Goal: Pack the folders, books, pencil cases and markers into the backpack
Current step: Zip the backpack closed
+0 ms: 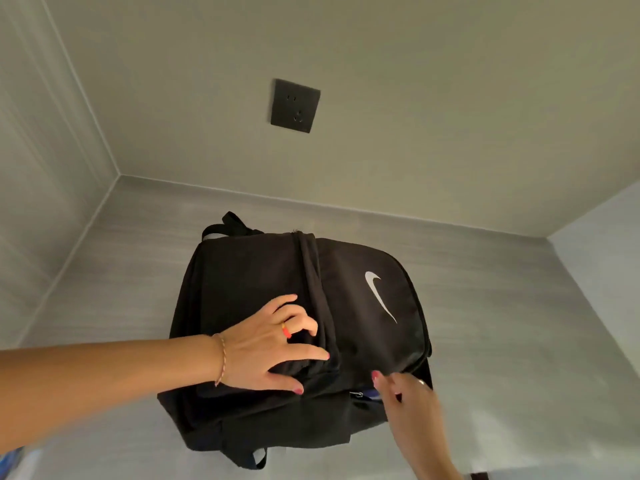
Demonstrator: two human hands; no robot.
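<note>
A black backpack [263, 271] with a white swoosh logo lies flat on the grey table [485, 306]. My left hand [273, 344] rests spread on the bag's top, fingers pressing into a fold near the middle. My right hand [408, 393] is at the bag's near right edge, fingers pinched at the fabric by a small metal zipper pull [356, 394]; a sliver of blue shows at that opening. No folders, books, pencil cases or markers are visible outside the bag.
The table sits in a corner, with walls at the back, left and right. A black wall socket [295, 105] is on the back wall. Something blue [10, 459] shows at the lower left edge, and a dark object [479, 476] at the bottom edge.
</note>
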